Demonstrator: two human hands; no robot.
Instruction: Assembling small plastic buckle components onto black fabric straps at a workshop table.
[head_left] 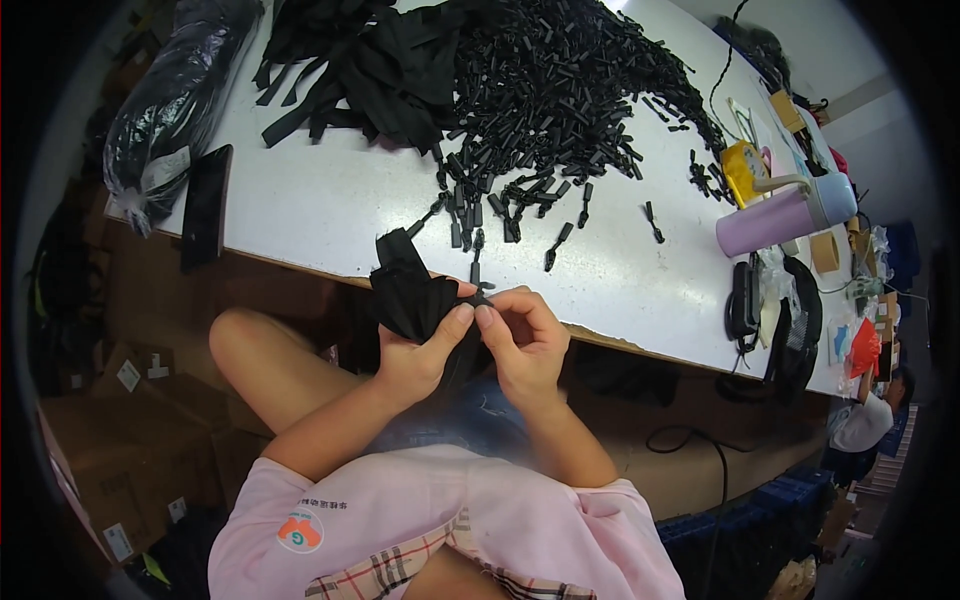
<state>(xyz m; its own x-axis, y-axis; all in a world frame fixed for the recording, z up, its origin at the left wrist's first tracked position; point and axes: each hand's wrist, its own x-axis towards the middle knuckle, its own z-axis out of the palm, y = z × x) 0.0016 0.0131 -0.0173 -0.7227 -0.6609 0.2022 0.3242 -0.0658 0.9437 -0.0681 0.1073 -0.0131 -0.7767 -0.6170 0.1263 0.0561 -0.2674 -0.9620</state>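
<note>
Head view: both hands meet at the bench [330, 215] edge, centre frame. Left hand [420, 350] clamps a bundle of black straps [405, 290]; right hand [525, 335] pinches a small black clip [478, 298] onto a strap end. Judged mid-fitting; seating it needs fine alignment. Loose clips [560, 100] heaped at 12 o'clock.

A workshop: heaped black plastic parts [560, 90] and straps [370, 70] on a worktable [330, 200].

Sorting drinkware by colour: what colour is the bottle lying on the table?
Pale purple bottle with a light blue lid, in the head view.
</note>
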